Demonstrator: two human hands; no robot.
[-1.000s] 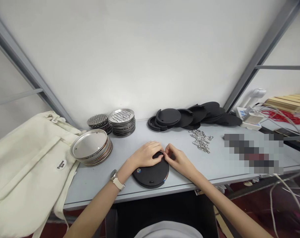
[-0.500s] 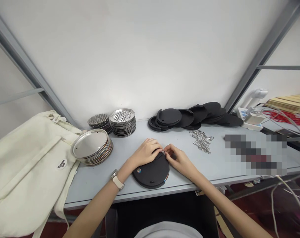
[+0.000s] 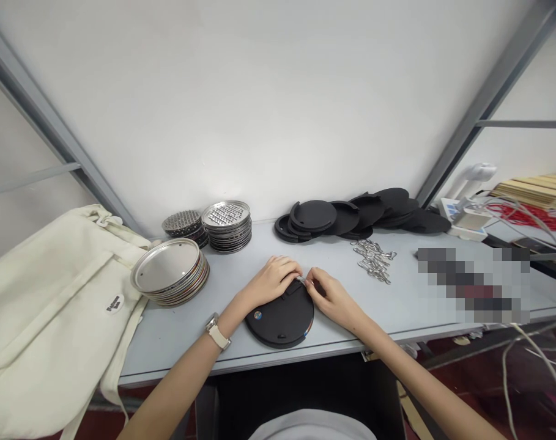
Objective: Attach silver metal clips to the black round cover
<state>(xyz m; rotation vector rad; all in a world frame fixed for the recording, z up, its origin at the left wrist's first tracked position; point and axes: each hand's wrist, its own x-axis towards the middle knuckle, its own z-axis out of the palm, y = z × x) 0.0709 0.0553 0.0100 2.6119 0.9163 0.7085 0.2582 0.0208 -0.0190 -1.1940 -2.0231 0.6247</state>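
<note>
A round black disc point(image 3: 278, 321) lies flat at the table's front edge, with a small coloured sticker on its face and a strip of coloured edge on its right side. My left hand point(image 3: 274, 281) rests over its upper rim, fingers curled and thumb pressing near a dark tab. At the upper right rim, the thumb and fingertips of my right hand point(image 3: 330, 296) pinch together at a small silvery metal piece point(image 3: 300, 278), mostly hidden by the fingers. Silver metal hooks point(image 3: 374, 261) lie in a loose heap to the right.
Black plastic discs point(image 3: 346, 217) overlap along the wall. Shiny round metal plates point(image 3: 167, 269) are stacked at left, beside two stacks of bumpy metal discs point(image 3: 227, 223). A cream bag point(image 3: 62, 318) covers the left end. Cables, red cord point(image 3: 530, 215) and a pixelated area are at right.
My right fingertips have shifted slightly at the rim, and less of the metal piece shows. My left thumb has lifted a little, exposing more of the dark tab.
</note>
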